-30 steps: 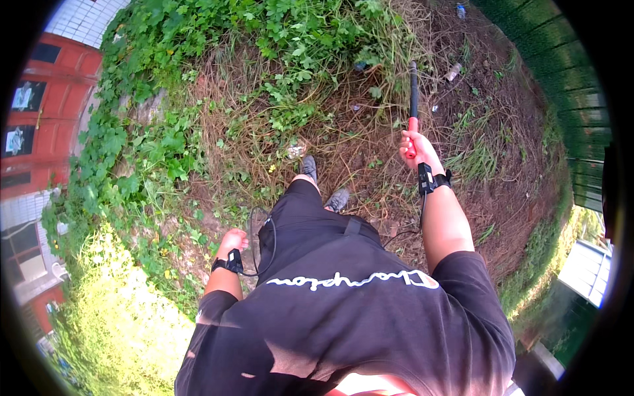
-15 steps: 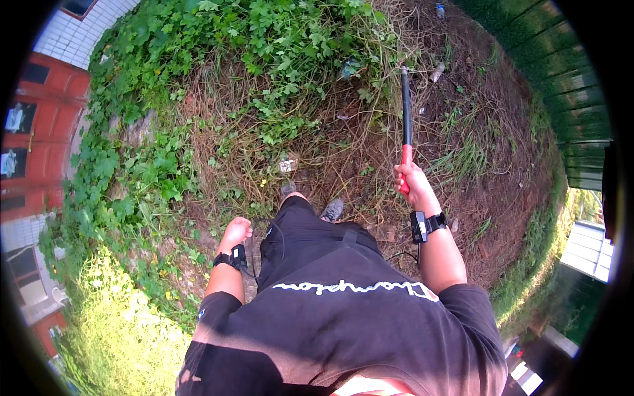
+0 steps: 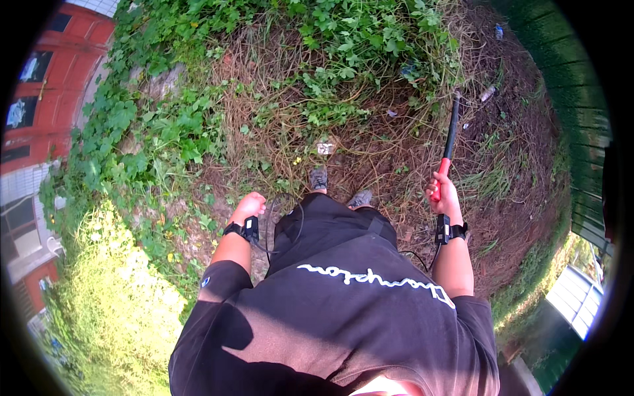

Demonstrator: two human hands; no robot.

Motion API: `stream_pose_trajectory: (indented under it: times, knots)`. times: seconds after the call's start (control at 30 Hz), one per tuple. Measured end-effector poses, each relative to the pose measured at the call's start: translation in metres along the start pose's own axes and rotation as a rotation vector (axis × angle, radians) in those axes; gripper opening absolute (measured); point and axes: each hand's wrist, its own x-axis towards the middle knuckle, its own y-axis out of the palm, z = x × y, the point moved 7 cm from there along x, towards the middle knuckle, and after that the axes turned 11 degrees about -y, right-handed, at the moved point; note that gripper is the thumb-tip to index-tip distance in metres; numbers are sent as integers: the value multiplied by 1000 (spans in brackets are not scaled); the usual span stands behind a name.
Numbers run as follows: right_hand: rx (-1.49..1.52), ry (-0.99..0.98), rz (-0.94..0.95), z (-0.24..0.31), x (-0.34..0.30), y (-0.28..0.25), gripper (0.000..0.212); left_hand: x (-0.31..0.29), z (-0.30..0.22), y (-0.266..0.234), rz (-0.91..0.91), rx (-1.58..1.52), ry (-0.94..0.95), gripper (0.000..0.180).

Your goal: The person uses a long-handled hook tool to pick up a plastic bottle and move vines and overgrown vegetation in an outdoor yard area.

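Observation:
In my right hand (image 3: 446,196) is the red grip of a long-handled tool (image 3: 452,135), the fingers wrapped round it. Its black shaft points away from me and leans slightly right; the small far end lies against dry stems, its shape too unclear to tell. My left hand (image 3: 250,205) hangs beside my left thigh with curled fingers and nothing seen in it. Both wrists carry a strapped black device with a cable. Ahead of my shoes, dry stalks (image 3: 261,132) and green leafy vines (image 3: 356,33) cover the ground.
A pale box-like scrap (image 3: 325,148) lies just ahead of my shoes (image 3: 318,177). A plastic bottle (image 3: 488,93) rests beyond the tool. On the right stands a green corrugated fence (image 3: 561,86); at the left is a building with red doors (image 3: 66,66). Vines tangle across the ground.
The ground and the tool have shifted rightward in view. Both shoes now show more fully ahead of me. The tool's far end tilts further right; my right hand keeps its grip.

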Motion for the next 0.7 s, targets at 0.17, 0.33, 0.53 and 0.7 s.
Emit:
stream_pose_trajectory:
  times: [0.17,0.33,0.53,0.7]
  knots:
    - [-56,5,12,-7,-2,25,16,-15,12,-48,-89,-216,156,18]
    - [-66,-28,64,-8,12,27,15,-30,86,-52,-133,-412,104,17]
    - [-35,-42,124,-1,15,-3,13,-10,236,11,-87,-512,-156,19]
    - [54,-21,259,-10,11,-29,12,-24,301,52,0,-493,-189,14]
